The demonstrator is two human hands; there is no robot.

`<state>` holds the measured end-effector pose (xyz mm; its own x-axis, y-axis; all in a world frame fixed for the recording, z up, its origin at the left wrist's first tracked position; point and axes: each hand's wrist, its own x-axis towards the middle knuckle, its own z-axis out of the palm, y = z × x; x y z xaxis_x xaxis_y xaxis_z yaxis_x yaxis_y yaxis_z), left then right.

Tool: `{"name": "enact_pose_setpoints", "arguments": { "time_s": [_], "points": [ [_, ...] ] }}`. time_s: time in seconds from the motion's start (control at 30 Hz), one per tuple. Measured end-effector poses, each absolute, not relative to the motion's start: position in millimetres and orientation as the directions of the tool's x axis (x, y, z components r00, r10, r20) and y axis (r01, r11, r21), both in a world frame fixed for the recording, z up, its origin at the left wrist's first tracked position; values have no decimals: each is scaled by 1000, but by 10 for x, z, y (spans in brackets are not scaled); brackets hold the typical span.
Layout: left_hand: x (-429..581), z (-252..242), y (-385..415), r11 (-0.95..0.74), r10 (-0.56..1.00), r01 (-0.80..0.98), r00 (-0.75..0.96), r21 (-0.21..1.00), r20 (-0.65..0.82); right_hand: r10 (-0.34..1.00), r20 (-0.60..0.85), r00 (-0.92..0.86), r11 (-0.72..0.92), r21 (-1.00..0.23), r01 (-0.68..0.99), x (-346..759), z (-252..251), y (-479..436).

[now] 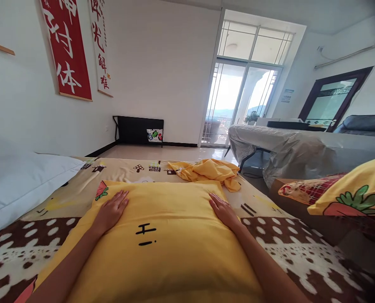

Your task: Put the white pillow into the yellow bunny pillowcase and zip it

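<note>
A large yellow pillow (178,214) with black "Hi" lettering and carrot prints at its left corners lies on the patterned bed (269,235). My left hand (113,210) rests flat on the pillow's upper left part, palm down, with its fingers extended. On the upper right part lies my right hand (223,210), also palm down with fingers stretched out. Neither hand grips anything. Just beyond the pillow, a crumpled yellow cloth (211,170) is heaped on the bed.
A white pillow (26,176) lies at the left. At the right, another yellow pillow (361,189) with a carrot print sits beside red checked fabric (314,189). Farther back are a plastic-covered table (279,143) and a black folded panel (133,130) against the wall.
</note>
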<state>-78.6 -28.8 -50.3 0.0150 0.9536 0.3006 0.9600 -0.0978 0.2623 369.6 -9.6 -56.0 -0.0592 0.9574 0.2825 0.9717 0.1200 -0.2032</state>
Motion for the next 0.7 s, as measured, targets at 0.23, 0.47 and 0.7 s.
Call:
{"name": "enact_pose_setpoints", "arguments": {
  "time_s": [0.23,0.47,0.7],
  "points": [
    [-667,-69,-663,-145,828,985,70,92,556,897,435,-79,148,-128,981,3599,-134,-408],
    [362,-66,-1186,-667,690,745,628,-23,359,687,332,-646,720,-192,667,2572,-4,-1059],
    [-271,-416,-1070,-524,798,852,495,-10,343,798,303,-521,588,-195,785,3115,-361,-937]
  ]
}}
